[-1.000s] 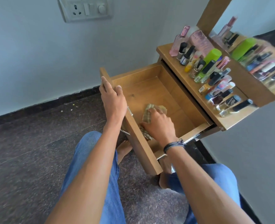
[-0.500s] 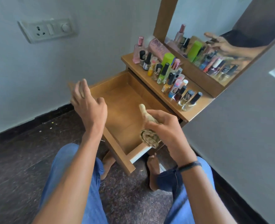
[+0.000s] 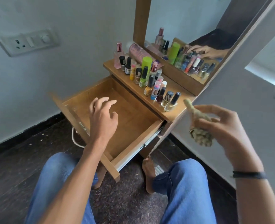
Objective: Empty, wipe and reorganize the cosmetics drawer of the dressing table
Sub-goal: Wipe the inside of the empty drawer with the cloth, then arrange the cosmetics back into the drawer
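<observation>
The right hand (image 3: 227,126) clamps its fingers on a crumpled beige cloth (image 3: 199,136) beside the surface's (image 3: 179,110) near corner; the cloth is judged soft, light, grippable anywhere. The left hand (image 3: 102,115) hangs over the open wooden drawer (image 3: 133,123), fingers spread, empty.

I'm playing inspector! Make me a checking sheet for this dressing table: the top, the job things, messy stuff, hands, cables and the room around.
Surface: dressing table top, wooden, mostly covered by bottles.
Job's things: drawer pulled out, nothing in it; cosmetics bottles upright in rows on the top; cloth bunched up.
Clutter: pale crumbs on the floor by the wall.
Grippers: left hand open above the drawer, holding nothing; right hand grips the cloth, right of the drawer.
Cables: white curved piece under the drawer front; cord or handle, cannot tell.
Surroundings: mirror, wall socket plate, dark speckled floor.
</observation>
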`<move>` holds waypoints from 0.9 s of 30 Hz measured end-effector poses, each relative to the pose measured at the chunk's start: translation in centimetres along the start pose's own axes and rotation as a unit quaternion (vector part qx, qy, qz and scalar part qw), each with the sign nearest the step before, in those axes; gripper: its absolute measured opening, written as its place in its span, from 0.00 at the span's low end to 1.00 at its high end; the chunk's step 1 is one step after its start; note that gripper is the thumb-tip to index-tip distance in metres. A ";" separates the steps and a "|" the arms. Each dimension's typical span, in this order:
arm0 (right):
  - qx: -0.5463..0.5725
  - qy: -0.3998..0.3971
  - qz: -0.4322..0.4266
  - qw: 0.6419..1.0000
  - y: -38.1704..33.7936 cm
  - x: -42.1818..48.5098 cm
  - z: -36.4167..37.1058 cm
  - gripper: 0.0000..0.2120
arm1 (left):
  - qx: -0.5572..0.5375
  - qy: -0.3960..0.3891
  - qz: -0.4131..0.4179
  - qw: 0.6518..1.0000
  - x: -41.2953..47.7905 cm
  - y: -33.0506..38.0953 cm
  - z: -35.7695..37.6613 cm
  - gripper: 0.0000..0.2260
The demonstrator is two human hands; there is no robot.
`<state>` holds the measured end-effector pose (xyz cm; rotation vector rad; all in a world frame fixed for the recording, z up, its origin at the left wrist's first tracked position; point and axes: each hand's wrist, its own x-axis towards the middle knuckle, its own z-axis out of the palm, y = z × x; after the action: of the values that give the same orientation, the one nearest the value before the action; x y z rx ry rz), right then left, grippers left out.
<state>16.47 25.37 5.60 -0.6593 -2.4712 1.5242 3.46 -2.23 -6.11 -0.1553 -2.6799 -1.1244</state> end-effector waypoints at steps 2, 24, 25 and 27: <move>-0.078 0.052 -0.034 0.995 0.5 2.8 -0.6 0.20 | -0.007 -0.004 -0.011 1.000 0.1 0.0 -0.2 0.18; -0.196 0.035 -0.220 0.955 2.8 12.2 4.3 0.15 | -0.044 -0.011 -0.052 0.998 0.6 0.2 -0.4 0.14; -0.168 0.071 -0.221 0.958 3.0 11.6 4.5 0.15 | -0.044 -0.011 -0.049 0.998 0.5 0.2 -0.4 0.14; -0.111 0.150 -0.205 0.961 3.1 9.9 4.8 0.16 | -0.043 -0.009 -0.046 0.998 0.4 0.4 -0.5 0.13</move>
<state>6.79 27.15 -0.23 -0.3423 -2.3671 0.9333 3.23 -2.32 -5.43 -0.0569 -2.6795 -1.2734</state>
